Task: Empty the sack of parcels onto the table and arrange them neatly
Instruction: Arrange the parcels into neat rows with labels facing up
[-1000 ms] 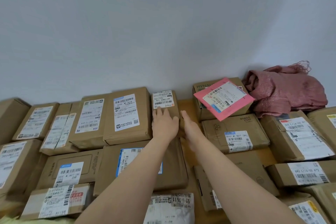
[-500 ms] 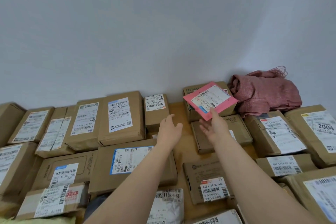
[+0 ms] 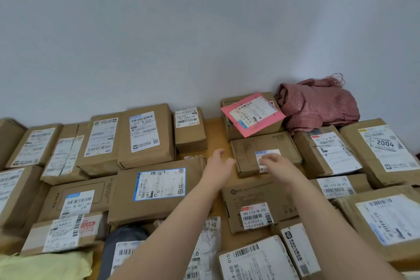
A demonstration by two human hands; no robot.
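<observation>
The pink parcel (image 3: 252, 113) is lying flat on a brown box (image 3: 231, 129) at the back of the table (image 3: 213, 130), at about 11 o'clock from the right hand (image 3: 280, 169). Its long axis is running from roughly 8 o'clock to 2 o'clock, and its near corner is pointing toward 6 o'clock, overhanging the flat "MOBILE CASE" box (image 3: 247, 154) in front of it. That flat box is lying with its long side running 9 to 3 o'clock.

The right hand is hovering over the flat box's label with its fingers loosely spread and gripping nothing; motion blur is hiding whether the fingertips are touching the label. The left hand (image 3: 218, 167) is hanging relaxed and empty at 9 o'clock from the right hand, over the bare wood between the parcels.

Half a second ago the right hand was reaching up under the pink parcel's near edge; now it is drawn back toward 6 o'clock, and the pink parcel is sitting alone on its box. A pink fabric bundle (image 3: 318, 107) is lying at 3 o'clock from the pink parcel.
</observation>
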